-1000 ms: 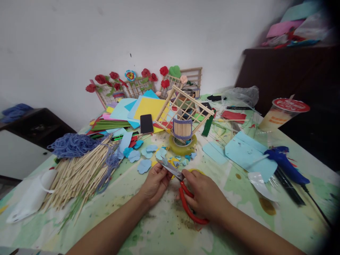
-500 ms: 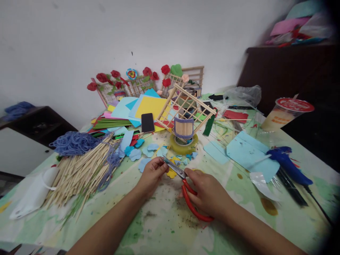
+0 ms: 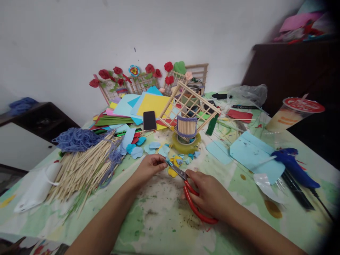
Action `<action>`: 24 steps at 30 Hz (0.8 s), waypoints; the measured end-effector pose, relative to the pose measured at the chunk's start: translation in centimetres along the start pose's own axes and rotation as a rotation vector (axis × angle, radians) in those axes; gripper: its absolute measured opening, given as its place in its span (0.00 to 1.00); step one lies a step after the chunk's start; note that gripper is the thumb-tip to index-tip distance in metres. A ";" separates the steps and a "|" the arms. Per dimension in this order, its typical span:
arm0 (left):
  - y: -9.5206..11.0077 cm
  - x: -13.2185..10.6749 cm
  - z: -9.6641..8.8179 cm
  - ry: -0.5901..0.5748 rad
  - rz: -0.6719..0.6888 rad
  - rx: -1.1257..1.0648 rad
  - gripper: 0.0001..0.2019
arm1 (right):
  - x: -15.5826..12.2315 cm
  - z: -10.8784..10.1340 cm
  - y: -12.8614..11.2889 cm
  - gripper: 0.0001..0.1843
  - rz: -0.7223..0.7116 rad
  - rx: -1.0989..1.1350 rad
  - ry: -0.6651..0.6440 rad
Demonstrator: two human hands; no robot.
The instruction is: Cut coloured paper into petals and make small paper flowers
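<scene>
Red-handled scissors [image 3: 195, 203] are gripped in my right hand [image 3: 212, 191], their blades pointing up and left toward my left hand [image 3: 150, 168]. The fingers of my left hand pinch a small piece of blue paper [image 3: 168, 162], which lies at the blade tips. Just past the blades, a yellow paper flower [image 3: 172, 172] and small paper scraps [image 3: 188, 161] lie on the table. Blue paper flowers [image 3: 137, 152] are scattered beyond my left hand. Behind the scraps, a lattice frame of wooden sticks [image 3: 187, 125] leans over a roll of yellowish tape [image 3: 186, 145].
Bundled sticks [image 3: 82, 166], purple yarn [image 3: 77, 139] and a white device [image 3: 34, 189] are on the left. A phone [image 3: 149, 120] lies near coloured paper sheets [image 3: 155, 105]. On the right are light-blue paper [image 3: 252, 152], a blue glue gun [image 3: 297, 168] and a lidded cup [image 3: 288, 115].
The whole view has shifted slightly, so the table's things appear a little farther right. My left fingertips and the scissor tips still meet at the blue paper.
</scene>
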State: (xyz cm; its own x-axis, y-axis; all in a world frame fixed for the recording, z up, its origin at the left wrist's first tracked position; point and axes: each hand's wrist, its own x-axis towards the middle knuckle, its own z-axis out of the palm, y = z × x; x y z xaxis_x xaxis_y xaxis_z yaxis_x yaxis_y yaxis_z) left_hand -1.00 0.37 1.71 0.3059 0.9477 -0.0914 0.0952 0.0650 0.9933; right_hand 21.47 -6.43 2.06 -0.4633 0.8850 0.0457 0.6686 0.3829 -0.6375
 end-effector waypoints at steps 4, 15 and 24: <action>0.3 0.0 -0.7 -0.047 -0.052 0.061 0.11 | 0.0 0.0 -0.1 0.14 -0.002 -0.029 -0.023; 0.7 -0.1 -2.1 -0.079 -0.123 0.077 0.12 | 0.1 0.2 0.2 0.11 0.008 0.001 -0.042; 0.6 -0.2 -1.1 0.020 -0.105 -0.242 0.14 | 0.3 0.1 0.8 0.14 0.023 -0.003 0.077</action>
State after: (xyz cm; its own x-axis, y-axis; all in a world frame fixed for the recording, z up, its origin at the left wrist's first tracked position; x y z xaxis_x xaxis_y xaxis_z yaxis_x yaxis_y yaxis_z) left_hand -2.01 0.59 2.35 0.2869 0.9378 -0.1954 -0.1046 0.2334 0.9667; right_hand 21.78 -5.88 1.50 -0.4019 0.9112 0.0906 0.6804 0.3633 -0.6364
